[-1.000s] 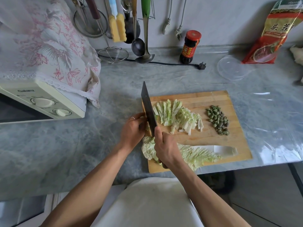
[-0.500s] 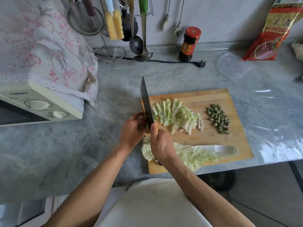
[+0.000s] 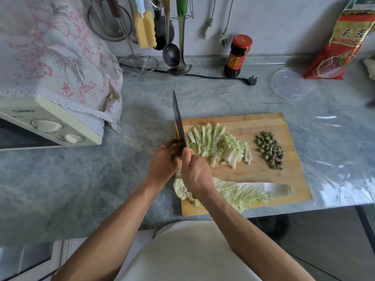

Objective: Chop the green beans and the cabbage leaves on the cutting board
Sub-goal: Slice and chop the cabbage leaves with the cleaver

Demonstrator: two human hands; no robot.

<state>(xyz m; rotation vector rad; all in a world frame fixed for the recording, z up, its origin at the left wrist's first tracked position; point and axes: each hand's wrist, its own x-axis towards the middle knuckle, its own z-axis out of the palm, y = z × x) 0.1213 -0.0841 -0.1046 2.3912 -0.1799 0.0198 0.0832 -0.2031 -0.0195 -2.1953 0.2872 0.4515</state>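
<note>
the cutting board [image 3: 263,122] was matt, grained wood. left of it, the knife [image 3: 178,120] blade was dark, dull metal; the countertop [image 3: 81,179] beneath was smooth, marbled grey.

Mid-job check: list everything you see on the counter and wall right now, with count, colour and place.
wooden cutting board: one, tan, counter centre
dark cleaver: one, board's left edge
sliced cabbage strips: pile, pale green, board centre
chopped green beans: pile, board right
whole cabbage leaf: one, board front
cream microwave: one, left
floral cloth: one, pink-white, over microwave
dark sauce bottle: one, red cap, rear
clear plastic lid: one, right rear
red packet: one, right wall
hanging utensils: several, wall
left hand: at blade
right hand: grips cleaver handle
</note>
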